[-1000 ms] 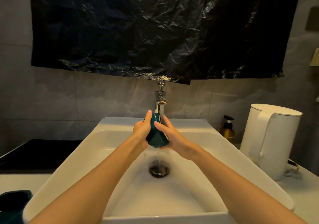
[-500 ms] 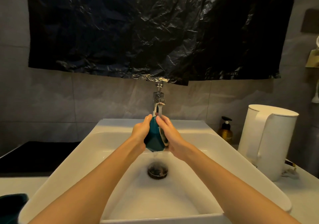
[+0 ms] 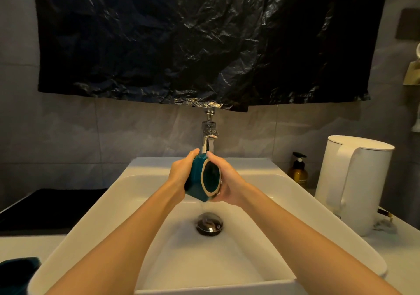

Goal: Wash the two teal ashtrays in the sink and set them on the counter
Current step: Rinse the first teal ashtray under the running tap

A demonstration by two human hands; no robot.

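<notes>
Under the faucet (image 3: 209, 137), above the middle of the white sink (image 3: 127, 203), a teal ashtray (image 3: 197, 178) is held on edge, its pale-ringed face turned toward the camera. The left hand (image 3: 181, 172) curls round its back and the right hand (image 3: 229, 181) cups its right edge, both gripping it, while a thin trickle falls toward the drain (image 3: 209, 226). The second teal ashtray (image 3: 18, 272) sits on the counter (image 3: 22, 244) by the sink's near left corner; a white kettle (image 3: 354, 187) and a soap bottle (image 3: 298, 169) stand to the right.
</notes>
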